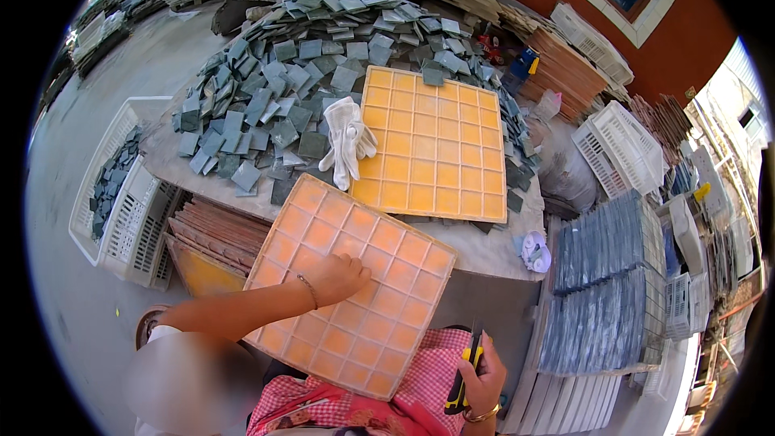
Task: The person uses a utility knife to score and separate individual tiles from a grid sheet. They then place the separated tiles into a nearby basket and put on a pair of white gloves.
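An orange gridded mould tray [387, 274] lies tilted across my lap, its upper edge against the table. My left hand [335, 278] rests on its middle with the fingers curled in; whatever they may hold is hidden. Beside the tray's lower right corner, my right hand [483, 375] grips a yellow and black utility knife [458, 383], its blade pointing up. On the table lies a second, yellow gridded tray [436, 145] with square compartments. White gloves [349, 141] lie at its left edge, and one grey-green tile [433, 77] overlaps its far edge.
A heap of grey-green stone tiles [282, 89] covers the far table. White crates [133, 230] stand at the left. Brown boards [218, 230] are stacked under the table. Bundled grey sheets [597, 274] stand close on my right. A small white-purple roll [534, 252] sits at the table's right corner.
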`<state>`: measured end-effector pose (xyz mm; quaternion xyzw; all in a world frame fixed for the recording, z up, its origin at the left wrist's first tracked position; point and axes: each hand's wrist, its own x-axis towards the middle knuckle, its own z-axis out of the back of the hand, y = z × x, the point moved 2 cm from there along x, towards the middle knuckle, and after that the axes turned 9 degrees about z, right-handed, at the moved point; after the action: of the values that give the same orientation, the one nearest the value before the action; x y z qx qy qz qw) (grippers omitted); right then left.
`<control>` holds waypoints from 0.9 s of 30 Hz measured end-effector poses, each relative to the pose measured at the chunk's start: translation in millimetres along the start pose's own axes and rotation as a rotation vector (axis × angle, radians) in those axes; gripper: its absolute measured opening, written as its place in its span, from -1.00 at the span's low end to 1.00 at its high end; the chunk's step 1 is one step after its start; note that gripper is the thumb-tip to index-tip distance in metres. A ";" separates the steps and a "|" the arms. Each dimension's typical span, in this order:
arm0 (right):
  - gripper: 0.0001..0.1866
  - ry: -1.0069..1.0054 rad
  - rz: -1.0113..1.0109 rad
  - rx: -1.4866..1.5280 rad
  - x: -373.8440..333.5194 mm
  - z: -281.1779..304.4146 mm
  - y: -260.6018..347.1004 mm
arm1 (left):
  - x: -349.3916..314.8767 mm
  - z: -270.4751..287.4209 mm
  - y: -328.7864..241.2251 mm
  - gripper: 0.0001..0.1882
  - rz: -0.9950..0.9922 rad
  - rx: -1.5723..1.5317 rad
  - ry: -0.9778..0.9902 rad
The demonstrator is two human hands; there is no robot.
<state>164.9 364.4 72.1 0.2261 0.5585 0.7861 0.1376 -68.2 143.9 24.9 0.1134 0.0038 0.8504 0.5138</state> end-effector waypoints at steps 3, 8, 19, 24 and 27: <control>-0.35 0.060 0.098 -0.214 4.9 -2.1 -5.2 | -0.8 5.1 15.9 -0.90 -0.056 -0.086 0.053; -0.37 0.202 -0.034 -0.207 24.0 -2.6 -8.6 | -46.0 21.3 66.3 -0.93 0.452 -0.138 -0.166; -0.37 0.360 0.344 -0.421 94.8 -10.8 -8.0 | -278.0 -38.1 11.6 -0.75 1.375 -0.630 -0.030; -0.37 0.412 0.369 -0.479 98.3 -13.1 -14.6 | -327.2 -54.4 -29.4 -0.47 1.636 -1.019 0.490; -0.38 0.501 0.400 -0.529 93.2 -17.7 -19.3 | -315.0 -46.5 4.1 -0.48 1.768 -1.310 -0.023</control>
<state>75.0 400.2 68.0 0.0885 0.2985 0.9445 -0.1045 59.7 -128.4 -79.4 -0.2104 -0.5355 0.7544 -0.3160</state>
